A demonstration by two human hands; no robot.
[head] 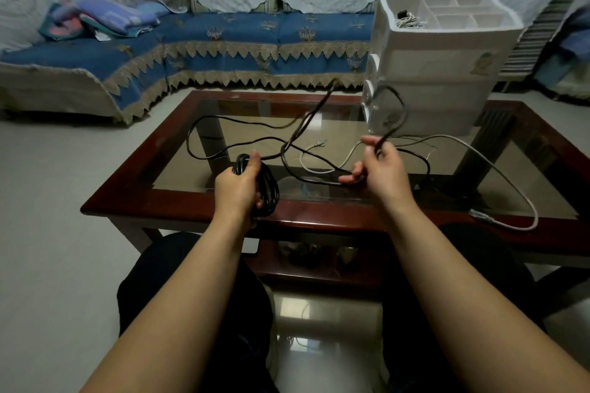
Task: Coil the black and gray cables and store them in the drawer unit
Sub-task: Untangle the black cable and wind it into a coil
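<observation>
1. Head view, centre of the frame: a seated person's left hand (238, 183) grips a bundle of finished loops of the black cable (204, 137), thumb pressed over the top of the coil, at the near edge of the coffee table (178, 201)

2. Right of centre, the right hand (378, 164) pinches a raised strand of the same cable between thumb and curled fingers, while the uncoiled length sprawls in wide, loose loops across the middle of the glass and one blurred loop hangs in the air

3. The gray cable (498, 166) lies untouched on the right side of the table, curving from near the middle out to the lower right, where its plug end rests on the wooden frame

4. The white drawer unit (440, 73) stands at the upper right on the far corner of the table, its open top tray divided into compartments, one holding a small tangle of pale wire

5. Judged from the picture, both cables are light, limp and smooth-jacketed; loops will likely spring apart unless clamped where they cross, so the coil is best held at one gathered point and the free strand fed close to it

6. Materials: glossy dark-red wood around a smoked glass top, matte white plastic drawers, and a blue fringed sofa cover (223, 38) under lace drapes across the top of the frame
</observation>
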